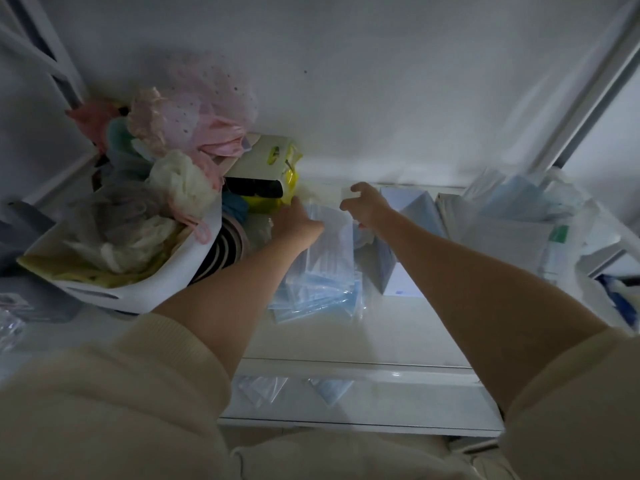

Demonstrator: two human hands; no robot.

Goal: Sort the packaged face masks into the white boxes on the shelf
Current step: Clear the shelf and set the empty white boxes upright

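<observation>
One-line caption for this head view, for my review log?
Both hands, left hand and right hand, reach into stacked packaged face masks beside a white box on the shelf.

I see two bare forearms, each coming out of a loose cream sleeve [104,393] pushed up toward the elbow. The cuffs look softly ribbed. The left hand [294,221] and right hand [367,202] wear nothing.

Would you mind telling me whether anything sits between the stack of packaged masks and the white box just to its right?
Nothing visible does. The left hand and right hand hold the stack of packaged masks from both sides, and the white box stands open directly beside it on the shelf.
</observation>
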